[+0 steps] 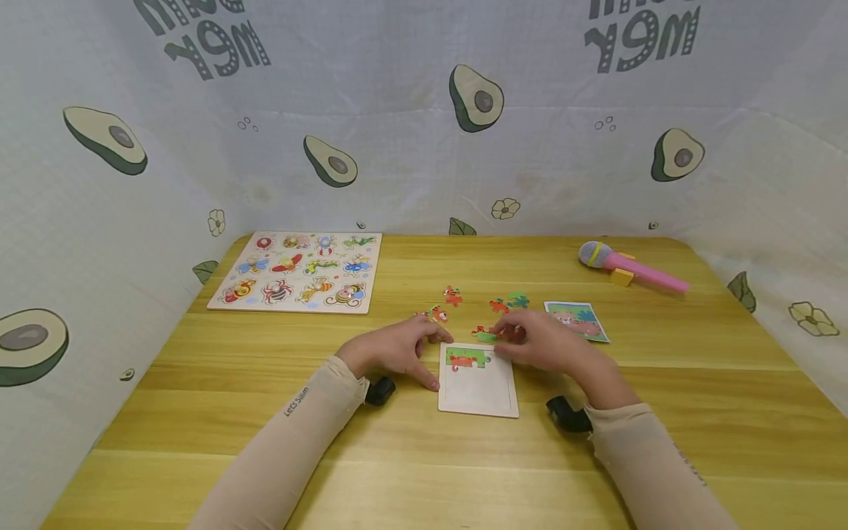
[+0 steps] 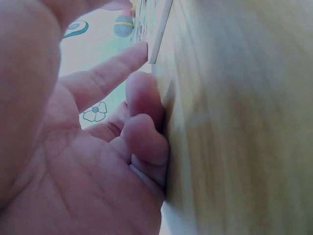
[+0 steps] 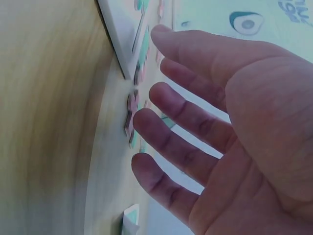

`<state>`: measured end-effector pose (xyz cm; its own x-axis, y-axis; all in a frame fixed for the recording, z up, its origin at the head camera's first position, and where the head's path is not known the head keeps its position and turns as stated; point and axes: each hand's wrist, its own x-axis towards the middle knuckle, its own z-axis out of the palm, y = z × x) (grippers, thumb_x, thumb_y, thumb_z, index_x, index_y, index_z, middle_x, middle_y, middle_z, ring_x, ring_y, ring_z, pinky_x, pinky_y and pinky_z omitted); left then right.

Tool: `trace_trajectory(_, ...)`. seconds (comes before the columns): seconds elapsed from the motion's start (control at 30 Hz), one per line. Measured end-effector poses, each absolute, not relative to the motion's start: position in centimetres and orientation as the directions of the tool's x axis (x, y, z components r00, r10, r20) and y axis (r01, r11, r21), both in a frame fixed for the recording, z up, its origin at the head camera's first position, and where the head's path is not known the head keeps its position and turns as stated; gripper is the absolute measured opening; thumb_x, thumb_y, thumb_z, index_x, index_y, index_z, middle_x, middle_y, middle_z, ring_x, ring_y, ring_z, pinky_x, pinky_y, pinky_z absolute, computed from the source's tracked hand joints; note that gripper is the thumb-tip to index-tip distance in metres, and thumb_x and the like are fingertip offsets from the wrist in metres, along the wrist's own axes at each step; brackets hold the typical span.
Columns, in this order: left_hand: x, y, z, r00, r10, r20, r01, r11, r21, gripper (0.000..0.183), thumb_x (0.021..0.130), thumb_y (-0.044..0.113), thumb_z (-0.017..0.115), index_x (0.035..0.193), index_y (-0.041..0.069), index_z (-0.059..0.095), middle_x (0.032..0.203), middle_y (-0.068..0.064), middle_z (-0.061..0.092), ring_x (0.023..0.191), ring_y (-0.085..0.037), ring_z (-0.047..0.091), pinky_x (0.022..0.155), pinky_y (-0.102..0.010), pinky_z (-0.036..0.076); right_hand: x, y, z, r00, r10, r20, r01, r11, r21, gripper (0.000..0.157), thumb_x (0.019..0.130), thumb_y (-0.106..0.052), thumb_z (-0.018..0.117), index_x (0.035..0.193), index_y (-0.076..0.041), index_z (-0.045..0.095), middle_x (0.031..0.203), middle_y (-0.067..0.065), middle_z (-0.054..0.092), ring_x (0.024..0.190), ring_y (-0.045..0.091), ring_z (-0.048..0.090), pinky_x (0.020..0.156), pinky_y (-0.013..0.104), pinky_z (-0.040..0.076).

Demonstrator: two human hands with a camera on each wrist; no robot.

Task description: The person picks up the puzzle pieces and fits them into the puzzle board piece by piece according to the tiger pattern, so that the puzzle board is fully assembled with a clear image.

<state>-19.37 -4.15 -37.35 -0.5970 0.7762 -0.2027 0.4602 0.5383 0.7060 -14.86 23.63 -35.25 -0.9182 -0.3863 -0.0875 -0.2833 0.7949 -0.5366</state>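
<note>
A white jigsaw tray point(image 1: 477, 394) lies on the table between the two hands, with joined green-and-red jigsaw pieces point(image 1: 466, 358) along its top left. My left hand point(image 1: 397, 346) touches the tray at its upper left corner and left side. In the left wrist view its index finger point(image 2: 115, 71) reaches the tray edge while other fingers curl on the table. At the tray's upper right is my right hand point(image 1: 545, 340), its fingers loosely bent with nothing between them in the right wrist view. Just beyond the tray's top edge lies a green-and-red piece point(image 1: 486, 334), close to the right fingertips.
Several loose jigsaw pieces point(image 1: 453, 296) lie scattered behind the tray. A small picture card point(image 1: 578, 321) is right of them. Farther back right, a pink toy microphone point(image 1: 645, 272) rests by a yellow block point(image 1: 621, 277). An insect puzzle board point(image 1: 298, 272) occupies the back left.
</note>
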Motion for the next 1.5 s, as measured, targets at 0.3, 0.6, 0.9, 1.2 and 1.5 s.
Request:
trace_trajectory(0.3,-19.2,-4.2,-37.1,-0.601,0.774,-0.199,0.456,0.537,0.71,0.072,0.072,0.028,0.094,0.135,0.017,0.06,0.116,0.001,0.049,0.084,-0.017,0.049,0.076,-0.029,0.043,-15.3,25.1,-35.1,-0.944,-0.315,-0.1,-0.226,0.836,-0.501,0.027,0.095,-0.018,0.071,0.117,-0.003,0.069,0.096,0.002,0.064,0.084,0.019,0.059,0.073,0.037,0.05)
trace_trajectory(0.6,-19.3,-4.3,-37.2,-0.592,0.784,-0.185,0.481,0.529,0.699,0.071,0.073,0.029,0.094,0.134,0.016,0.061,0.114,0.001,0.048,0.083,-0.016,0.048,0.076,-0.028,0.043,-16.0,26.6,-35.4,-0.957,-0.275,-0.094,-0.188,0.831,-0.524,0.034,0.095,-0.022,0.072,0.121,-0.002,0.067,0.106,0.009,0.063,0.093,0.026,0.06,0.081,0.045,0.05)
trace_trajectory(0.9,-19.2,-4.2,-37.2,-0.594,0.781,-0.192,0.463,0.527,0.712,0.072,0.072,0.029,0.094,0.135,0.016,0.061,0.114,0.001,0.049,0.083,-0.016,0.048,0.075,-0.029,0.043,-17.8,28.0,-35.6,-0.957,-0.282,-0.068,-0.202,0.816,-0.542,0.027,0.095,-0.014,0.07,0.117,0.002,0.067,0.105,0.012,0.064,0.09,0.026,0.059,0.08,0.042,0.049)
trace_trajectory(1.2,-19.2,-4.3,-37.4,-0.591,0.783,-0.195,0.472,0.532,0.703,0.072,0.073,0.03,0.093,0.136,0.018,0.06,0.114,0.001,0.048,0.084,-0.015,0.048,0.075,-0.028,0.043,-19.6,28.3,-35.3,-0.946,-0.295,-0.131,-0.204,0.86,-0.467,0.037,0.098,-0.011,0.066,0.131,0.004,0.061,0.118,0.02,0.061,0.095,0.029,0.057,0.088,0.049,0.048)
trace_trajectory(1.5,-19.1,-4.4,-37.3,-0.595,0.782,-0.186,0.467,0.525,0.711,0.071,0.073,0.034,0.093,0.135,0.02,0.06,0.114,0.0,0.048,0.084,-0.015,0.049,0.075,-0.028,0.043,-20.4,27.8,-35.2,-0.94,-0.313,-0.139,-0.234,0.884,-0.405,0.044,0.098,-0.008,0.065,0.137,0.009,0.054,0.115,0.024,0.058,0.105,0.037,0.055,0.096,0.054,0.044)
